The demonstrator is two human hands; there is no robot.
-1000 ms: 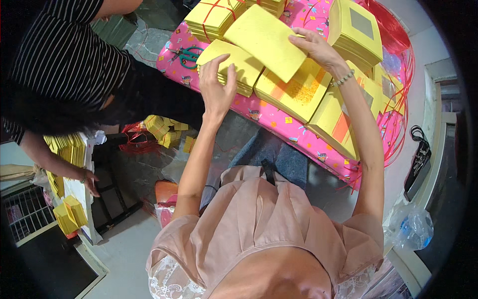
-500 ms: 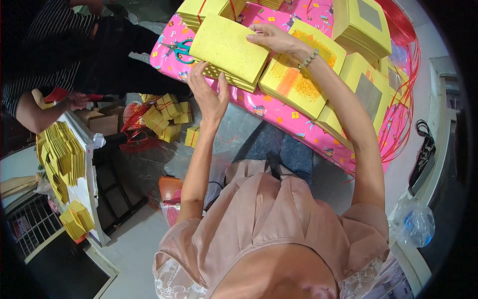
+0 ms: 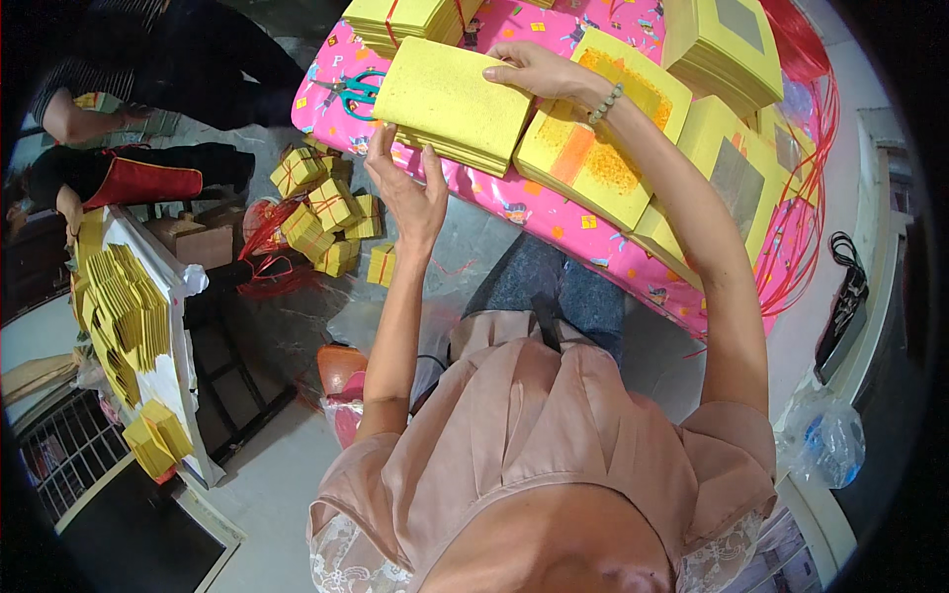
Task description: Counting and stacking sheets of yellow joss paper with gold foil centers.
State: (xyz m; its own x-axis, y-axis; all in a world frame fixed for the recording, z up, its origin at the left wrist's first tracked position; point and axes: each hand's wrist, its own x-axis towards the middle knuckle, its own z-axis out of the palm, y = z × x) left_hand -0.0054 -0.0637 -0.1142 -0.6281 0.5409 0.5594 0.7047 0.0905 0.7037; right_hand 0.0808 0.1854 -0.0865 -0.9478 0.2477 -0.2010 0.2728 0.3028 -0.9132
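Note:
A stack of yellow paper sheets (image 3: 445, 94) lies on the pink patterned table cover, its top layers slightly offset from those below. My right hand (image 3: 534, 71) grips its far right edge, thumb on top and fingers bent over the side. At the near left corner, my left hand (image 3: 407, 193) has its fingertips and raised thumb against the stack's edge. Just left of the stack are teal-handled scissors (image 3: 353, 92). Close on the right is another yellow stack (image 3: 554, 183) with an orange print on top, under my right forearm.
More yellow stacks (image 3: 727, 44) stand on the pink-covered table (image 3: 633, 282), with red strings (image 3: 806, 217) along its right edge. Tied yellow bundles (image 3: 334, 206) lie on the floor. A white side table (image 3: 183, 341) holds yellow paper at left, near other people (image 3: 173, 59).
My hands stay at the stack's edges with only slight shifts. At left, one person has moved farther back, and a hand with a red cloth nearby now shows by the white table.

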